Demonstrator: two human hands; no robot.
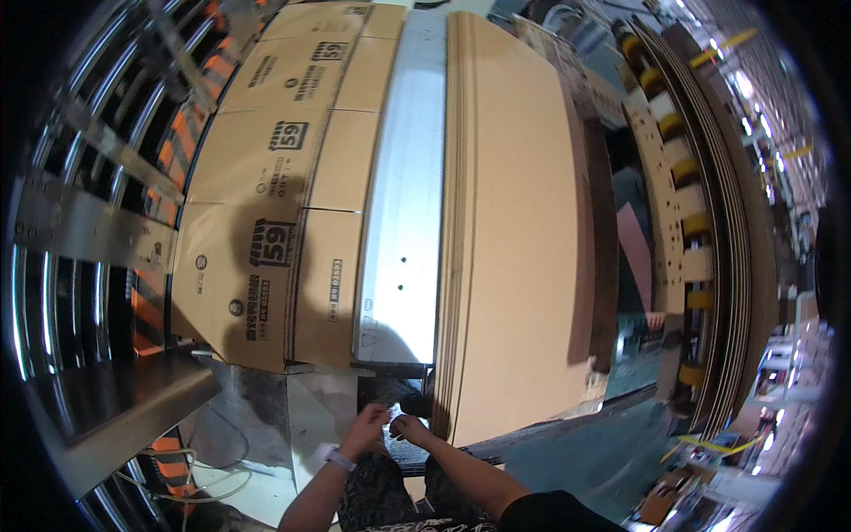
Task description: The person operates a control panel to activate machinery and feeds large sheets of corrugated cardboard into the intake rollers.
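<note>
Near the front end of the pale metal strip, my left hand and my right hand are held close together in front of my body. Both have curled fingers. Something small and whitish shows between them, too small to name, and I cannot make out which hand has it. A band sits on my left wrist. Just ahead and to the right of my hands lies a stack of plain brown cardboard sheets. Ahead to the left are printed cardboard sheets with dark markings. Neither hand touches the cardboard.
Metal rollers with orange-and-black striped edging run along the left. A shiny metal box-shaped cover stands at the near left. On the right are yellow wheels beside upright cardboard layers. What looks like another person's hand shows there.
</note>
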